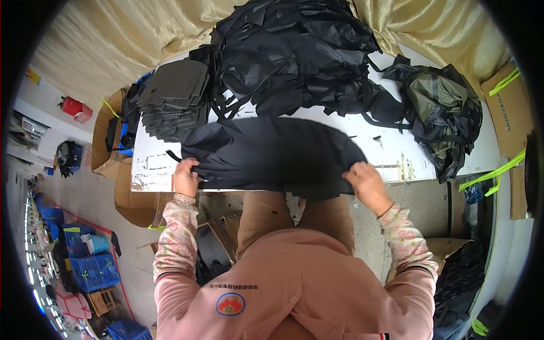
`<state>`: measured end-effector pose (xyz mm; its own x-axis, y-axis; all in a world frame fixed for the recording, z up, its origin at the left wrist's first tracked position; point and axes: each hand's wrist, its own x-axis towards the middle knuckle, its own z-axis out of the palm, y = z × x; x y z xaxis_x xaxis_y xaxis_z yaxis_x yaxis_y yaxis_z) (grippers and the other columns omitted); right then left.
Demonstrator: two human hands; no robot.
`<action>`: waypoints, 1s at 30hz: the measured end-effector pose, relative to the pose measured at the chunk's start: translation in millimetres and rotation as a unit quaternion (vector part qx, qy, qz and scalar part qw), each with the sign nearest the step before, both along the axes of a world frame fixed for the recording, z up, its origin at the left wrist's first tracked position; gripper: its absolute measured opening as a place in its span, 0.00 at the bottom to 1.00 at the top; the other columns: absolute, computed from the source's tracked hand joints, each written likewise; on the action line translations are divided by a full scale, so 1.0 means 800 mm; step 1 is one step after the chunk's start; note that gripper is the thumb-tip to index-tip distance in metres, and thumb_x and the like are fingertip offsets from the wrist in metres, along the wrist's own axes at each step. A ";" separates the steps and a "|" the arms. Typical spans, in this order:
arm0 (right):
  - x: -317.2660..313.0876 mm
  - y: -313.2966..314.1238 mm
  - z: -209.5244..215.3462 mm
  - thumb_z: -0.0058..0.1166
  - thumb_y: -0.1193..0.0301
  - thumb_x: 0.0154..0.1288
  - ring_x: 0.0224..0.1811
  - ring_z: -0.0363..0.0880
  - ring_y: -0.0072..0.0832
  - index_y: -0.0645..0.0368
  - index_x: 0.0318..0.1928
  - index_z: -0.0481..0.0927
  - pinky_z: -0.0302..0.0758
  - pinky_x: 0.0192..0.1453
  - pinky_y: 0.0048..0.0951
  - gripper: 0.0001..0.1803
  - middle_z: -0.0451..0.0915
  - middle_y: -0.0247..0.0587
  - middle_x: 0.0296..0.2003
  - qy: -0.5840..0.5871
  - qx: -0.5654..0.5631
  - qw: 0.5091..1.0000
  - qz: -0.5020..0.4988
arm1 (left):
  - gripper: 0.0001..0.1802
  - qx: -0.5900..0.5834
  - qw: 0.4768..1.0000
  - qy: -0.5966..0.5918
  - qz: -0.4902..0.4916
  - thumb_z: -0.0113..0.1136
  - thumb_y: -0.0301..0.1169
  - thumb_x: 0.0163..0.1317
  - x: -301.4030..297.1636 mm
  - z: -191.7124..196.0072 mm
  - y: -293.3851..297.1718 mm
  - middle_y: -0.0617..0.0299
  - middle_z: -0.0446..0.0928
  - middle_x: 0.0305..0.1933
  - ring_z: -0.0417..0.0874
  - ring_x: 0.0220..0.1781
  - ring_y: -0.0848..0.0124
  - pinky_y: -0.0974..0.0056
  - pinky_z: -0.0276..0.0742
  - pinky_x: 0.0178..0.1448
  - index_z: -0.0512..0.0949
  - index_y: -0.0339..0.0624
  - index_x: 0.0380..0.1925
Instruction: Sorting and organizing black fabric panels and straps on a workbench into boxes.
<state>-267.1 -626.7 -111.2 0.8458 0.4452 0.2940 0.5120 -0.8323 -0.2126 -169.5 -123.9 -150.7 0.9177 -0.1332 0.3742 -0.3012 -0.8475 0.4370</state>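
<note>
A black fabric piece (266, 150), perhaps a bag shell, lies stretched along the near edge of the white table (154, 164), its front part hanging slightly over. My left hand (186, 177) pinches its left end, close to a short black strap (173, 155). At the opposite end, my right hand (367, 184) grips the cloth's right edge between thumb and fingers. Both hands are closed on the same piece. Behind it rises a large heap of black fabric pieces (294, 54) with loose straps.
A stack of dark grey panels (174, 93) stands at the table's left. On the right sits a pile of black and olive fabric (439, 110). Cardboard boxes (107, 139) flank the table on the left, with another carton (507, 113) at right. Gold curtains (136, 34) hang behind.
</note>
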 end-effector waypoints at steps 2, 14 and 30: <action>-0.013 0.011 -0.022 0.60 0.74 0.49 0.36 0.71 0.37 0.58 0.37 0.81 0.69 0.39 0.35 0.11 0.72 0.39 0.31 0.032 -0.004 0.999 0.008 | 0.20 -0.014 0.998 0.063 0.004 0.55 0.14 0.42 -0.012 -0.034 -0.002 0.56 0.79 0.49 0.77 0.53 0.53 0.57 0.72 0.59 0.78 0.44 0.38; 0.021 0.071 -0.001 0.60 0.60 0.59 0.68 0.64 0.42 0.60 0.55 0.76 0.60 0.71 0.40 0.26 0.74 0.46 0.58 0.109 -0.003 0.993 0.056 | 0.18 -0.184 0.977 0.048 -0.098 0.60 0.23 0.54 -0.035 0.037 -0.051 0.48 0.70 0.65 0.67 0.69 0.54 0.57 0.61 0.70 0.78 0.41 0.48; 0.110 0.217 0.029 0.53 0.76 0.65 0.30 0.75 0.15 0.67 0.35 0.79 0.70 0.35 0.20 0.05 0.79 0.30 0.25 0.364 0.479 0.797 0.057 | 0.19 0.102 0.974 -0.184 -0.081 0.71 0.38 0.47 0.161 0.181 0.029 0.53 0.78 0.40 0.77 0.45 0.54 0.54 0.70 0.53 0.80 0.46 0.39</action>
